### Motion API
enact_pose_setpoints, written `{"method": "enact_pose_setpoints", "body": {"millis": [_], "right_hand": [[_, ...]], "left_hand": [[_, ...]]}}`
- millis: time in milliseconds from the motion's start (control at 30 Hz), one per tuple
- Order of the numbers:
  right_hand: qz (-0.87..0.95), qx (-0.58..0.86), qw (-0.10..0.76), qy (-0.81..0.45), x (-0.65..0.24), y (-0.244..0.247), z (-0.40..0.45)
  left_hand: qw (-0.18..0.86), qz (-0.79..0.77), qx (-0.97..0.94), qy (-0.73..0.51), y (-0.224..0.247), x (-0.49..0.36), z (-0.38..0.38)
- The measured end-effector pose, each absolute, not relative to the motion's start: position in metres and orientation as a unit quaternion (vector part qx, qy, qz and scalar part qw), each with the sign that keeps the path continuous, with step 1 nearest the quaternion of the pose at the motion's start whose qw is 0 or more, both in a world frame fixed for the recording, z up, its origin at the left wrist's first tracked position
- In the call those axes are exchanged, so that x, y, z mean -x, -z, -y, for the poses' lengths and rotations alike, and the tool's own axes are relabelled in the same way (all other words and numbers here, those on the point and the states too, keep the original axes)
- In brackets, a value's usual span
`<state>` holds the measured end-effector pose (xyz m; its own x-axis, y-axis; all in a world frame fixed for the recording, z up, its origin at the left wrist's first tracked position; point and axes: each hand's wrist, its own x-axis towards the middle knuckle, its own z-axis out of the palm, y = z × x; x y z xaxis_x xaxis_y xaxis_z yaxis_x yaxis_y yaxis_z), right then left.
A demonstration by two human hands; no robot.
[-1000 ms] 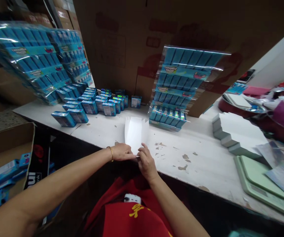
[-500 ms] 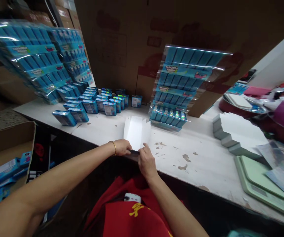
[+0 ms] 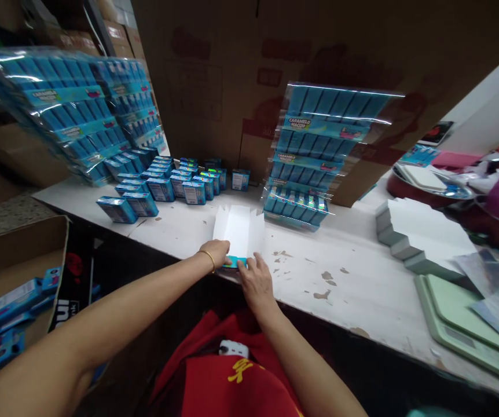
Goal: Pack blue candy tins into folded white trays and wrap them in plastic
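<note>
A white cardboard blank [image 3: 237, 229], its side walls partly raised, lies at the table's front edge. Its near flap [image 3: 237, 262] stands folded up and shows a blue printed face. With thumb and fingers closed on the left end of this flap, my left hand [image 3: 217, 253] wears a gold bangle at the wrist. My right hand [image 3: 256, 281] pinches the right end, its fingertips over the flap. Some fingertips are hidden behind the card. Small blue candy boxes [image 3: 195, 192] stand in rows behind and to the left.
Wrapped display packs of blue boxes [image 3: 314, 156] stand against a large brown carton [image 3: 215, 69], with more at left [image 3: 71, 110]. At right lie stacked white blanks [image 3: 423, 231] and a pale green scale [image 3: 462, 318]. An open carton [image 3: 19, 231] sits lower left.
The near flap of the blank has been folded upward, so its blue face now shows. My left hand has moved slightly up over the left corner; my right fingers have spread along the flap.
</note>
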<state>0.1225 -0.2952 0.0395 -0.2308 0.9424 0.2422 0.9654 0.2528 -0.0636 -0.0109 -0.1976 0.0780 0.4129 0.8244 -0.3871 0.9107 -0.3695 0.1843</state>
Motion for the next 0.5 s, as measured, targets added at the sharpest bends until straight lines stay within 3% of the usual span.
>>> {"method": "enact_pose_setpoints", "body": {"millis": [133, 333, 500], "right_hand": [[0.796, 0.599, 0.077, 0.049, -0.115, -0.049, 0.287], [0.822, 0.564, -0.055, -0.054, -0.112, -0.065, 0.264], [0.812, 0.568, -0.107, -0.089, -0.112, -0.071, 0.247]], "left_hand": [[0.15, -0.528, -0.831, 0.087, -0.083, 0.012, 0.216], [0.052, -0.454, -0.888, 0.047, -0.089, 0.014, 0.251], [0.081, -0.456, -0.881, 0.1, -0.085, -0.001, 0.245]]}}
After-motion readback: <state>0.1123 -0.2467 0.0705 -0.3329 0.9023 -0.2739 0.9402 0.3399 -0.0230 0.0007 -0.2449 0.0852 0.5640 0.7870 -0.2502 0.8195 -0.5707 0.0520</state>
